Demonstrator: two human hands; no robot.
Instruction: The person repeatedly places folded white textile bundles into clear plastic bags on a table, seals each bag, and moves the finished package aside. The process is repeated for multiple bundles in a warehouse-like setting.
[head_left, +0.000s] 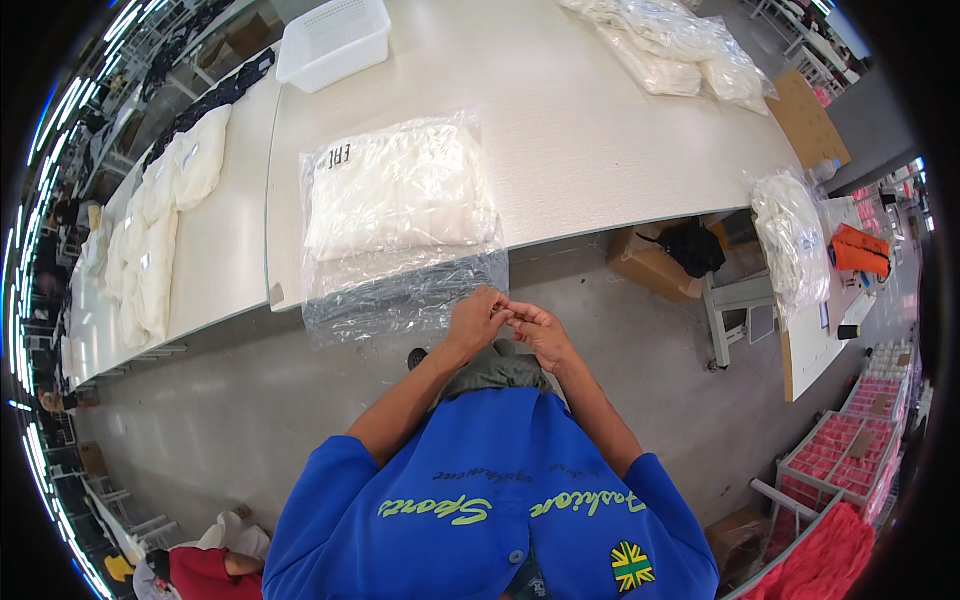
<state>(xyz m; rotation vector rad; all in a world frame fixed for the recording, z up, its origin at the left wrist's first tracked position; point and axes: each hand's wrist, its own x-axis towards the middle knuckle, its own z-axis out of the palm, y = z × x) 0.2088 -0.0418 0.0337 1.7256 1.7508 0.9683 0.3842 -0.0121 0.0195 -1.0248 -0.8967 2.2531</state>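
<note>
A clear plastic bag (405, 296) with a folded cream-white garment (405, 187) inside lies at the front of the white table. Its unfilled end hangs over the table's edge towards me. By the right corner of that end are my left hand (475, 321) and my right hand (541, 337), fingertips pinched together and meeting. Whether something thin, such as the bag's edge or a strip, is between the fingers is too small to tell. Black printing marks the bag's upper left.
A white plastic basket (335, 46) stands at the table's far left. Packed bags (667, 52) lie at the far right, another bag (791, 240) on a side table. Cream garments (154, 232) cover part of the left table. A cardboard box (652, 262) sits underneath; a person (202, 566) is behind me.
</note>
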